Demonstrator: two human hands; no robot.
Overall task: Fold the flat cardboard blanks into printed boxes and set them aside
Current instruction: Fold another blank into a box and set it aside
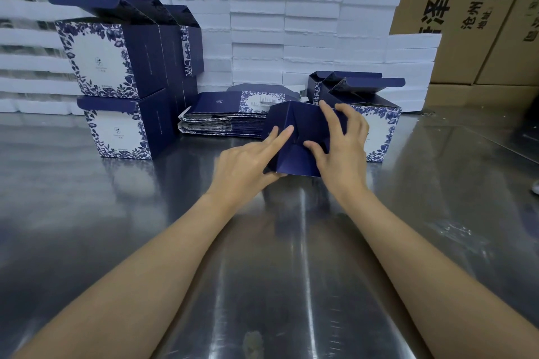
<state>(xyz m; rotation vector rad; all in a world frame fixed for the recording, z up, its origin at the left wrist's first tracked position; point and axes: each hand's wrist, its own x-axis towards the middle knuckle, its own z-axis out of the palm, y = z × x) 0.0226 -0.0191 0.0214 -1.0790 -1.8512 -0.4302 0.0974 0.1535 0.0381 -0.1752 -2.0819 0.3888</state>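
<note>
Stretching across the lower two thirds of the frame, a brushed steel table (122, 213) reflects pale streaks of light. Along the back, from upper left to centre right, stand rows of stacked white foam slabs (315, 9), and brown shipping cartons (466, 14) with black printed characters fill the upper right corner.

At left of centre, folded blue-and-white floral boxes (108, 64) sit stacked two high, top flaps raised. Just right of them, mid-frame, lies a pile of flat blanks (221, 119). Further right, behind the hands, more folded boxes (376, 116) stand with open flaps.

At the middle of the frame the person holds a dark blue box (300, 137) above the table, its folded bottom panels turned toward the camera. The left hand (245, 166) lies against the box's left side, index and middle fingers straight and pressing on the left panel. The right hand (341, 146) curls over the box's right side, thumb pushing on a flap near the centre seam and fingers wrapped over the upper right edge.
</note>
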